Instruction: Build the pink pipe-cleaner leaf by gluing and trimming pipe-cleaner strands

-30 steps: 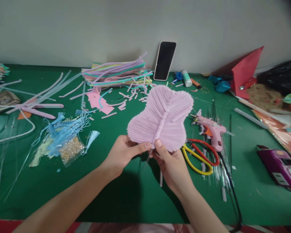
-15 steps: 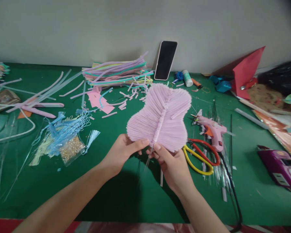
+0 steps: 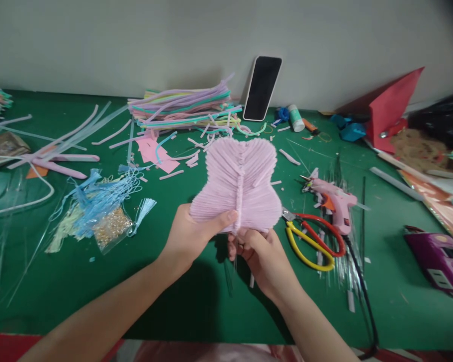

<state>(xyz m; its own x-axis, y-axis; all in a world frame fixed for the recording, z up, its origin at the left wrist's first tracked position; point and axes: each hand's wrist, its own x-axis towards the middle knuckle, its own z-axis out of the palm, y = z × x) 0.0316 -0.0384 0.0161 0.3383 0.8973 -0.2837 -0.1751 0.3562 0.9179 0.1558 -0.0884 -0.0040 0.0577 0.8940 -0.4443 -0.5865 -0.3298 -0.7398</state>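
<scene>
A lilac butterfly-shaped piece (image 3: 226,188) made of fuzzy pipe cleaners, with a braided ridge down its middle, is held upright above the table. My left hand (image 3: 191,234) grips its lower left part, thumb across the front beside the ridge and the other fingers hidden behind. At the bottom end of the ridge, my right hand (image 3: 262,251) pinches the lower edge with curled fingers. Thin clear strands (image 3: 234,256) hang from that end between my hands. Scissors (image 3: 311,246) with red and yellow handles lie just right of the piece.
A pink glue gun (image 3: 335,203) with a black cord lies at right, by a purple box (image 3: 436,259). Bundled pipe cleaners (image 3: 181,108) and a propped phone (image 3: 262,88) stand at the back. Blue tassels (image 3: 105,196) and a bag of gold beads (image 3: 111,229) lie left.
The lilac piece has turned from a tilt to nearly upright and shifted left. My left thumb has slid further up its front, and my right fingers have curled lower beneath its edge.
</scene>
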